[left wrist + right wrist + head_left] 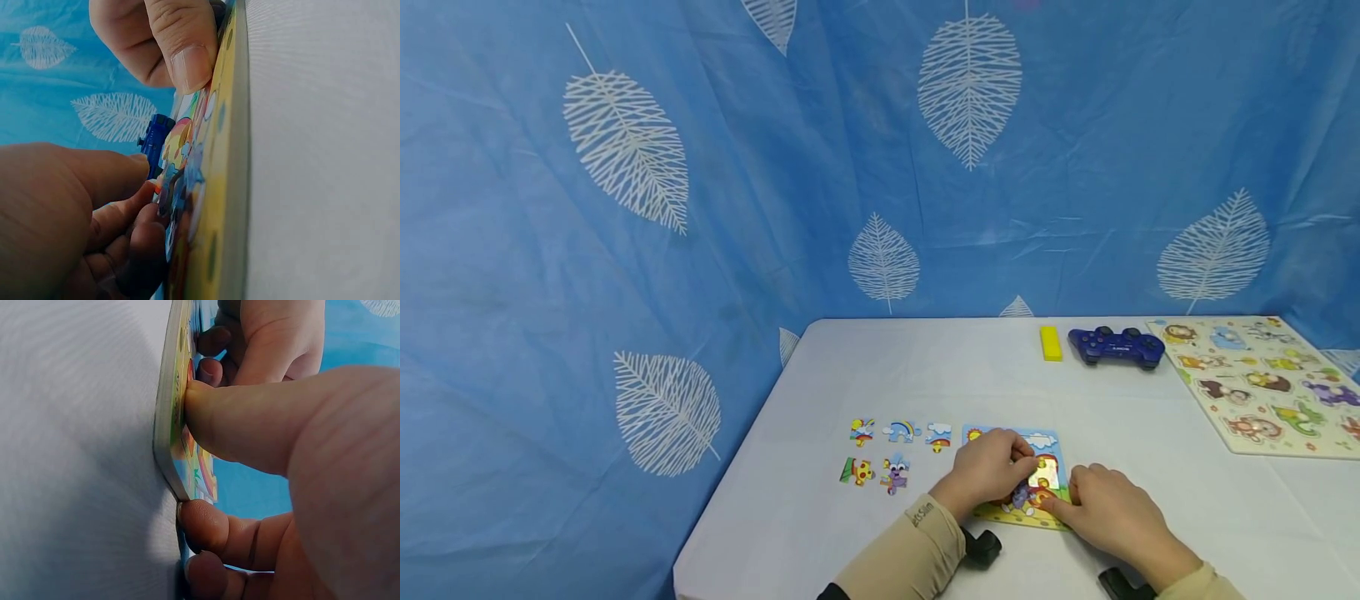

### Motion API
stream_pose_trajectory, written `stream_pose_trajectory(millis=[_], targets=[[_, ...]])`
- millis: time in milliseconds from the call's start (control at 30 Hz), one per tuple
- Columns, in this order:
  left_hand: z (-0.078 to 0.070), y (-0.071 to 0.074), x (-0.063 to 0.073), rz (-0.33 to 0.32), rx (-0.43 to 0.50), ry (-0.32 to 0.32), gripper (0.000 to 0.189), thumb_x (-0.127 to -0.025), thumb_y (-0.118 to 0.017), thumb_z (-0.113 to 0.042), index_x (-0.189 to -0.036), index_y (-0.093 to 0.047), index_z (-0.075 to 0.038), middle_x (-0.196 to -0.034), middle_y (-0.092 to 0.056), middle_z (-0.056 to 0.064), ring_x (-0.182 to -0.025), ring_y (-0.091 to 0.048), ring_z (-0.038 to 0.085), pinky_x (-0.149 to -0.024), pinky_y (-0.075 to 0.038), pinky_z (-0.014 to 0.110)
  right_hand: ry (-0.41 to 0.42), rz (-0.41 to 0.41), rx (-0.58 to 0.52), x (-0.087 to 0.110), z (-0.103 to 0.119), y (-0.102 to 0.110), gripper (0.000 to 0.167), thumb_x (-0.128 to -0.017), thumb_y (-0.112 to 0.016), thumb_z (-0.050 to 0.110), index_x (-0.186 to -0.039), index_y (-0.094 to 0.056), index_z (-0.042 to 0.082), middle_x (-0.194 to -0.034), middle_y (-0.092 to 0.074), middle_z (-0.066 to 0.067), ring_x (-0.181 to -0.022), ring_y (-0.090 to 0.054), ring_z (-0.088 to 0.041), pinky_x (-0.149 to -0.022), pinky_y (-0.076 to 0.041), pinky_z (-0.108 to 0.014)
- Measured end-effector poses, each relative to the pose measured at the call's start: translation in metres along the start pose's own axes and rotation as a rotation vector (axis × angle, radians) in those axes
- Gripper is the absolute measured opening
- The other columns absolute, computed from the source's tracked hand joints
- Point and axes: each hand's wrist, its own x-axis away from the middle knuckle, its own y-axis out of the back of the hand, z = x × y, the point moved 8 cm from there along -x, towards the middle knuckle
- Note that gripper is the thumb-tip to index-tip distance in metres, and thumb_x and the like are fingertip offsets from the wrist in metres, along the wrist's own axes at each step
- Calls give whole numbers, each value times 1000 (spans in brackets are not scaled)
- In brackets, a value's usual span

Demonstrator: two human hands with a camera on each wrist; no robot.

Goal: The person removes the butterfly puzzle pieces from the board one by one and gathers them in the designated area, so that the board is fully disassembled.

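A blue cloth (760, 192) printed with white leaves hangs at the left and behind a white table (775, 533). On the left part of the table lie five loose jigsaw pieces in two rows. The far row runs from a multicoloured piece (862, 430) through a rainbow piece (901, 431) to a cloud piece (938, 436); in the near row a yellow-and-green piece (859, 472) lies left of a purple piece (894, 473). Right of them, flat on the table, is the puzzle board (1022, 518), partly filled, with a pale gap showing toward its right side. The left hand (988, 471), in a beige sleeve (902, 554), reaches over the board's left and middle with its fingers bent; whether they pinch a piece I cannot tell. Far beyond the board stands a yellow block (1051, 343), just left of a dark blue game controller (1117, 347). The right hand (1112, 508) grips the board at its near right corner, thumb on top and a fingertip against the edge. At the far right lies a larger cream board (1311, 451) with animal pictures.
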Motion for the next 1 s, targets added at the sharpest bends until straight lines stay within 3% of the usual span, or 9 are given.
stream_pose_trajectory(millis=[200,400,667,867,1000], targets=[[0,1,0,-19,9,-21,9,-97,-70,-43,-101,-73,-35,-84,-63,-26,-71,-54,-7,-65,-44,19,5,1,9,0,1,0,51,-87,-76,56,-73,-51,14,-71,-48,-2,-63,-45,-19,-55,-34,-35],[1,4,1,-59,80,-26,5,-98,-70,-41,-97,-71,-36,-84,-61,-25,-72,-53,-5,-67,-44,21,14,3,13,1,1,0,50,-88,-75,56,-74,-51,14,-72,-48,-2,-64,-44,-19,-55,-34,-35],[2,4,1,-44,121,-23,7,-98,-70,-42,-95,-74,-38,-88,-62,-26,-78,-54,-4,-73,-46,22,12,7,15,2,2,1,51,-88,-74,57,-74,-51,14,-72,-47,-2,-64,-44,-19,-55,-34,-35],[2,3,1,-69,129,-35,9,-99,-68,-43,-98,-73,-36,-88,-64,-25,-75,-54,-5,-70,-45,21,15,9,23,2,3,1,52,-88,-74,59,-75,-51,14,-73,-47,-1,-65,-44,-19,-56,-34,-35],[2,6,3,-115,192,-28,11,-101,-66,-42,-99,-72,-33,-84,-63,-23,-71,-54,-4,-65,-44,21,18,9,34,1,2,1,53,-88,-73,61,-75,-51,14,-73,-47,-1,-65,-44,-19,-56,-34,-35]])
